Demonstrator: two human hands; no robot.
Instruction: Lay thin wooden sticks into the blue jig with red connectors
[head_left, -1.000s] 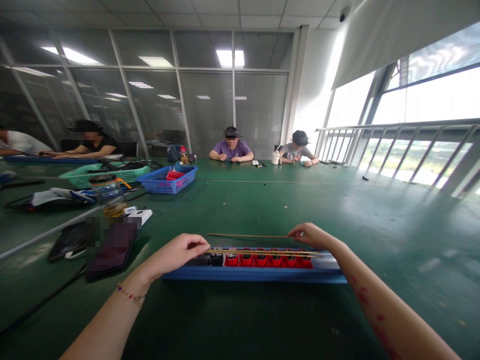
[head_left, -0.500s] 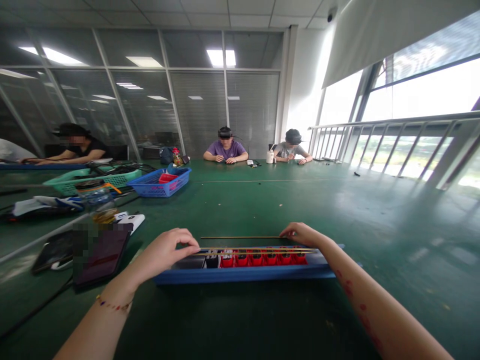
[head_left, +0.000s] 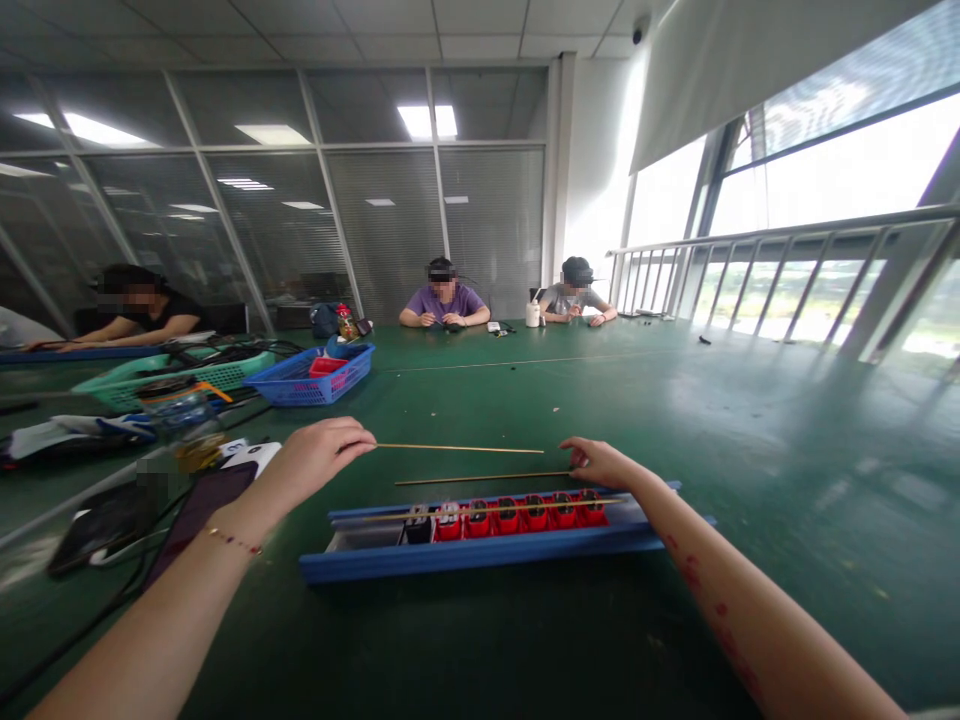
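My left hand (head_left: 334,445) pinches one end of a thin tan stick (head_left: 461,448), held out to the right beyond the tray. My right hand (head_left: 596,462) is behind the tray's right part, its fingers curved and apart. Its thumb is at the right end of a second thin stick (head_left: 480,478) lying on the table; contact is unclear. Nearest me sits a long blue tray (head_left: 480,562) holding a row of several red cups (head_left: 506,518) with dark contents, and a black piece (head_left: 418,528) at their left. A third stick (head_left: 491,508) lies lengthwise over the cups.
At the left are a blue basket (head_left: 307,385), a green basket (head_left: 120,390), a jar (head_left: 180,410), a dark tablet or phone (head_left: 199,515) and cables. Across the green table (head_left: 637,390) sit several people; a white cup (head_left: 532,315) stands near one of them.
My left hand has moved left and away from me, lifting one stick off the tray. My right hand has stayed near the second stick's end, its index finger raised. The view has shifted slightly.
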